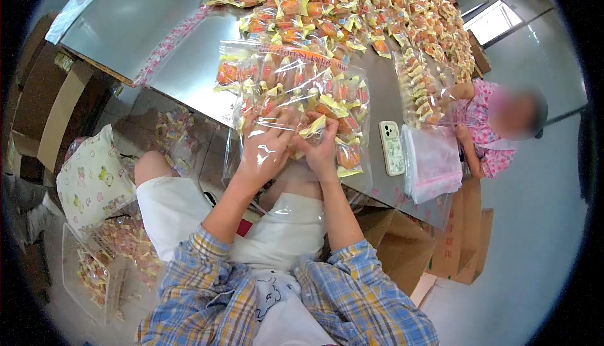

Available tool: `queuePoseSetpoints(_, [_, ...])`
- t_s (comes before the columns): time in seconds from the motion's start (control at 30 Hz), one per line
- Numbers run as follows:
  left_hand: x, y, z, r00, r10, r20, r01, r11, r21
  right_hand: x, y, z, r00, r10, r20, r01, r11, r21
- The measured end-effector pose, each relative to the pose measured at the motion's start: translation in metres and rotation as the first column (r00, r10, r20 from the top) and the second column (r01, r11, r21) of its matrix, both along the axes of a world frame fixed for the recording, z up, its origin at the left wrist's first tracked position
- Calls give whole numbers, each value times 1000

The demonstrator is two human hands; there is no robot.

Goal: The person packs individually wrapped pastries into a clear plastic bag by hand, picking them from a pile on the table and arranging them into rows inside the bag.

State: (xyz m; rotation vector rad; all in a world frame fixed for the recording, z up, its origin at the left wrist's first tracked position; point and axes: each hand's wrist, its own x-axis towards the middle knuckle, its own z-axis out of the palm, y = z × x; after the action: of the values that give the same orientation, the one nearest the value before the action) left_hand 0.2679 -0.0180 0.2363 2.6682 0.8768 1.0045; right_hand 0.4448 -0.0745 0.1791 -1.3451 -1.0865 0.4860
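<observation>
A clear plastic bag (296, 82) lies at the table's near edge, with rows of small yellow-and-orange wrapped packets showing through it. My left hand (267, 145) is inside the bag under the film, its fingers over the lower left packets; the fingertips are partly hidden by glare. Beside it my right hand (318, 148) pinches a yellow-ended wrapped packet (313, 127) between thumb and fingers. Beyond the bag a large heap of the same packets (352, 6) covers the back of the table.
A phone in a patterned case (392, 148) and a stack of clear bags (431, 160) lie to the right. A co-worker in a pink top (481, 113) handles another filled bag (418, 88). Cardboard boxes (465, 233) stand below; a cushion (94, 179) is at left.
</observation>
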Motion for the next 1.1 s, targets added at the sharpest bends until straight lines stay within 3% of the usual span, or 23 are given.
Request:
queuePoseSetpoints(0.1, [3, 4, -17, 988, -30, 154, 17, 996, 87, 8, 0, -13, 993, 3, -116, -5, 1000, -12])
queuePoseSetpoints(0.13, [8, -1, -13, 994, 72, 81, -76, 996, 44, 9, 2, -14, 992, -27, -124, 28, 1000, 9])
queuePoseSetpoints(0.23, [16, -7, -16, 979, 141, 147, -138, 990, -29, 12, -2, -15, 984, -37, -174, 47, 997, 56])
queuePoseSetpoints(0.27, [12, -7, -13, 965, 94, 244, -80, 995, -65, 11, -1, -15, 975, -54, -215, 65, 997, 44])
queuePoseSetpoints(0.43, [20, -6, -18, 976, 157, 149, -164, 986, 41, -1, -8, 7, 963, -86, -257, 99, 994, 35])
queuePoseSetpoints(0.5, [21, -6, -18, 978, 173, 119, -180, 982, 50, -1, -4, 9, 930, -37, -365, 121, 971, 208])
queuePoseSetpoints(0.57, [22, -8, -13, 977, 190, 96, -194, 981, 28, 1, -3, 5, 914, -11, -406, 132, 953, 272])
queuePoseSetpoints(0.67, [19, -9, -14, 982, 187, 5, -187, 982, -41, 8, -5, -5, 937, -18, -350, 112, 961, 252])
queuePoseSetpoints(0.83, [27, -3, -37, 977, 204, 62, -207, 977, 45, 8, 2, -1, 963, 0, -268, 86, 947, 310])
queuePoseSetpoints(0.93, [25, -6, -32, 982, 189, 22, -190, 982, 12, 7, -2, 9, 900, 52, -433, 47, 976, 214])
queuePoseSetpoints(1.03, [26, -7, -25, 981, 194, 21, -195, 980, 27, 7, -3, 7, 973, -120, -195, 150, 978, 146])
queuePoseSetpoints(1.1, [27, -6, -26, 978, 200, 53, -203, 978, 50, 8, -2, 1, 961, -138, -238, 188, 961, 203])
